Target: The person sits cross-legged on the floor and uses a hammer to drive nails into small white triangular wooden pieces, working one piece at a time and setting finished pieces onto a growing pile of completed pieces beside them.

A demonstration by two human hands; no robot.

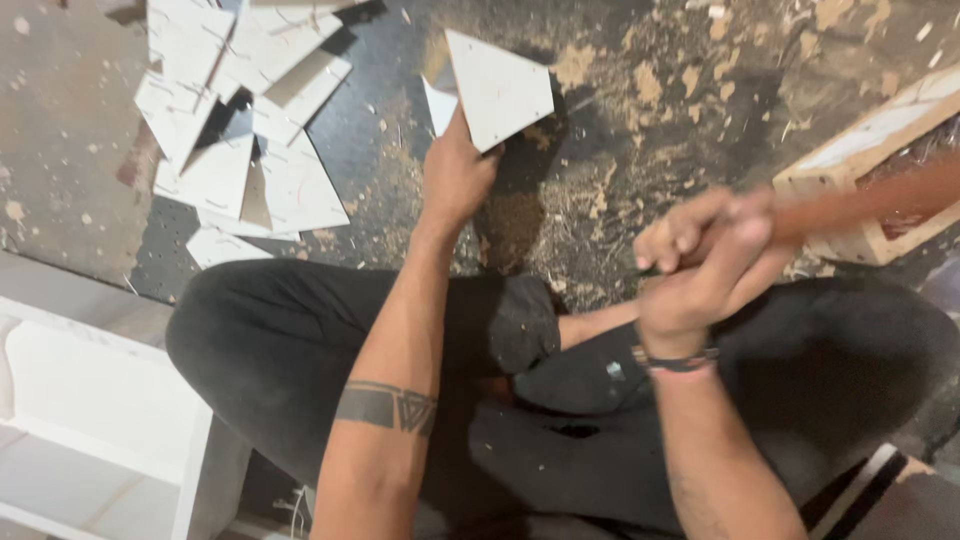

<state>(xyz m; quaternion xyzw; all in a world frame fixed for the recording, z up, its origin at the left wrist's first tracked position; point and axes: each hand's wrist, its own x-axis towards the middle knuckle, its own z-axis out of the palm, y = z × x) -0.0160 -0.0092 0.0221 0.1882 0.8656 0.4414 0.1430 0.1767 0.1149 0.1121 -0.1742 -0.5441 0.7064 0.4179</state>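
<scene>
Left hand (455, 170): gripping white triangular board (500, 88), standing it on the floor (620, 150).
Right hand (700, 265): clenching reddish handle (870, 205), running rightward, away from board.

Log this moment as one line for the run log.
left hand: holds white triangular board upright on floor | right hand: grips reddish wooden handle, blurred | pile of white offcuts at left

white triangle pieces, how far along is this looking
Done: a pile of white triangular pieces lies on the sawdust-strewn floor. In hand: the left hand holds one triangular piece upright, while the right hand grips a blurred wooden handle. What is left cannot be told.
</scene>
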